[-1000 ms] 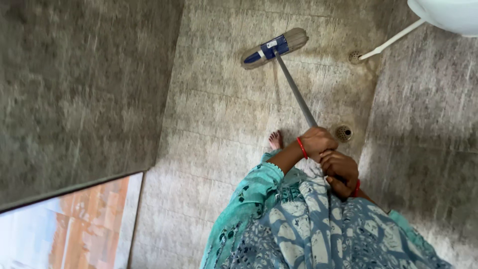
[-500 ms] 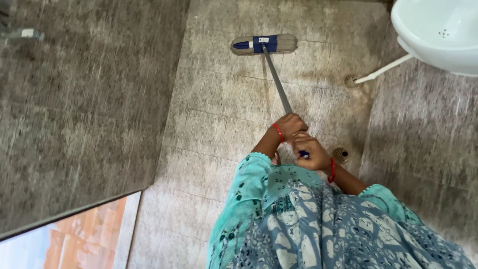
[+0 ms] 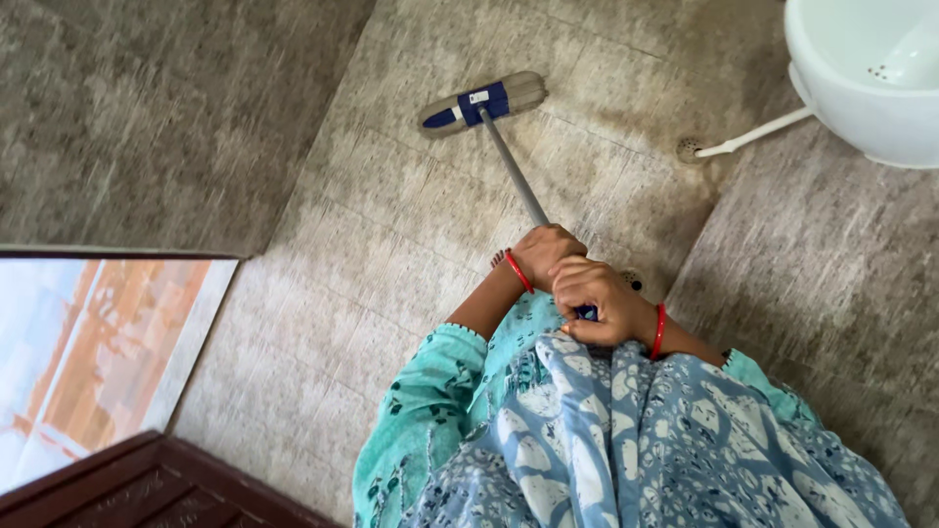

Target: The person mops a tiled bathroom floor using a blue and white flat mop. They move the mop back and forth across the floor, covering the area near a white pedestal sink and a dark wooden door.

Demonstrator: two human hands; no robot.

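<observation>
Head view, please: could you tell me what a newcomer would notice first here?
Probably both hands, left hand ahead of right hand, clasped on the grey mop handle at centre. Its flat mop head lies on the tiled floor beyond; a white basin sits top right.

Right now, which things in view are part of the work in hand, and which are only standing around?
In use:
- mop, its pole gripped by both hands
- left hand
- right hand
- tiled floor under the mop head

Standing around:
- white basin
- white pipe
- floor drain
- wooden frame
</observation>
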